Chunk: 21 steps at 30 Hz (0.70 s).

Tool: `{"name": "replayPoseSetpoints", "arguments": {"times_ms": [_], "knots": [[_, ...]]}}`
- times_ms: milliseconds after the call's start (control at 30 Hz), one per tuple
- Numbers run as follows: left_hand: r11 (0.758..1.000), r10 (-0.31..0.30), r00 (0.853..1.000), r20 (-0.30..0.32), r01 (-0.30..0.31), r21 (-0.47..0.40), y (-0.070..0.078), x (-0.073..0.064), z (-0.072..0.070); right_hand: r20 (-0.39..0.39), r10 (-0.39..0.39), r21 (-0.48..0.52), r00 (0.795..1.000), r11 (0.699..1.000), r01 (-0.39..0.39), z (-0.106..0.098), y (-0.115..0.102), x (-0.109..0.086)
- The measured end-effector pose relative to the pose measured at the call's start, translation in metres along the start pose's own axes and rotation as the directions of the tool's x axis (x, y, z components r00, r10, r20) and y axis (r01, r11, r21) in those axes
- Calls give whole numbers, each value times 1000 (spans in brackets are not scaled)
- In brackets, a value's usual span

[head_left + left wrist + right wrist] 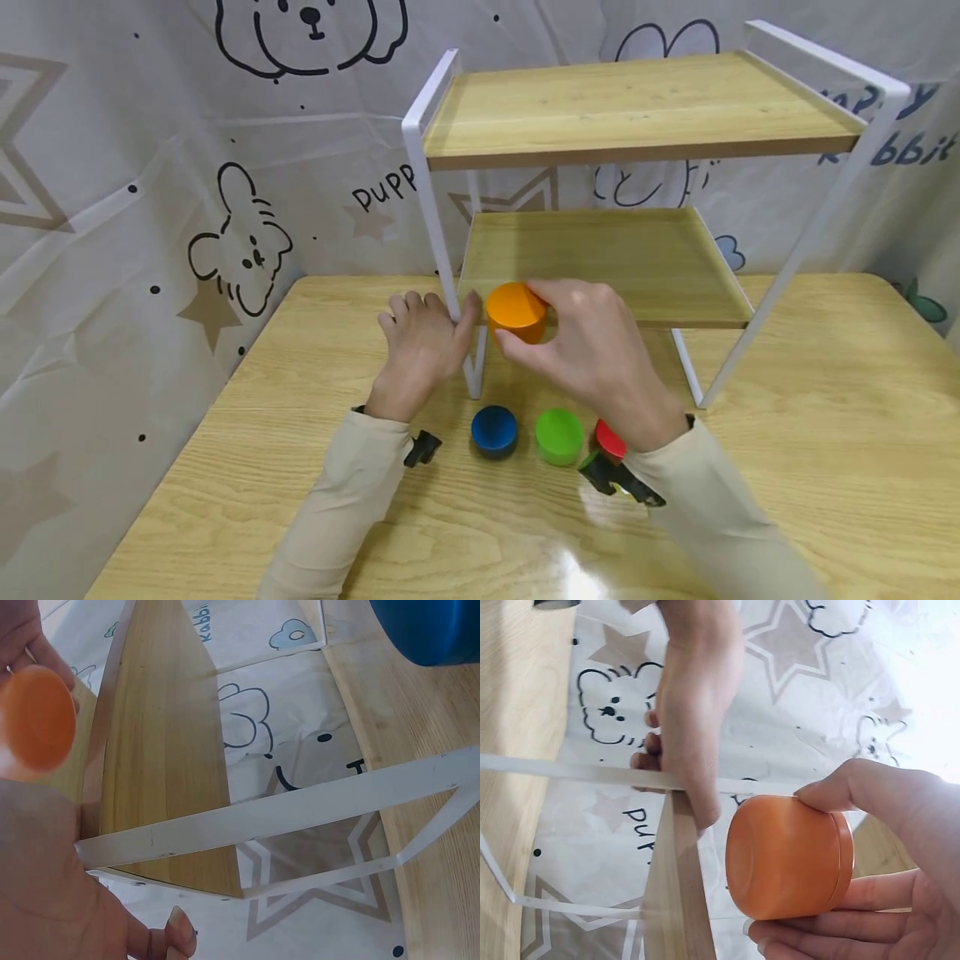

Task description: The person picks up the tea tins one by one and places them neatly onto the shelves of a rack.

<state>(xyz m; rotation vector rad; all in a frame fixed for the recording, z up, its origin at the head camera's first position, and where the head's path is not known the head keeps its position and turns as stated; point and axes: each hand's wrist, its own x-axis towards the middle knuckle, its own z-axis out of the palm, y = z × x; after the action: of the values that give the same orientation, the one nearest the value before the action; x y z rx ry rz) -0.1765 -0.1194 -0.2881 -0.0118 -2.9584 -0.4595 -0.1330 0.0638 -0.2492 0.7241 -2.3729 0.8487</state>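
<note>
My right hand pinches an orange lidded jar between thumb and fingers, just in front of the lower shelf's left front corner. The jar's rounded base and lid seam show in the right wrist view, where the orange jar is apart from the board edge. My left hand holds the white left front post of the two-tier rack, thumb on one side and bent fingers on the other. Below on the table stand a blue jar, a green jar and a red jar, the last partly hidden by the right wrist.
The rack has an upper wooden shelf and a lower wooden shelf on white metal legs. It stands toward the back of a wood-grain table. A printed cloth hangs behind and to the left.
</note>
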Motion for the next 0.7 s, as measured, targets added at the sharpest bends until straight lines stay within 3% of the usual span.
{"name": "replayPoseSetpoints", "arguments": {"times_ms": [333, 700], "knots": [[1000, -12, 1000, 10, 12, 4, 1, 1, 2, 6, 12, 10, 1000, 1000, -13, 6, 14, 23], [1000, -20, 1000, 5, 20, 15, 1, 0, 2, 14, 16, 18, 1000, 1000, -16, 22, 23, 34]]}}
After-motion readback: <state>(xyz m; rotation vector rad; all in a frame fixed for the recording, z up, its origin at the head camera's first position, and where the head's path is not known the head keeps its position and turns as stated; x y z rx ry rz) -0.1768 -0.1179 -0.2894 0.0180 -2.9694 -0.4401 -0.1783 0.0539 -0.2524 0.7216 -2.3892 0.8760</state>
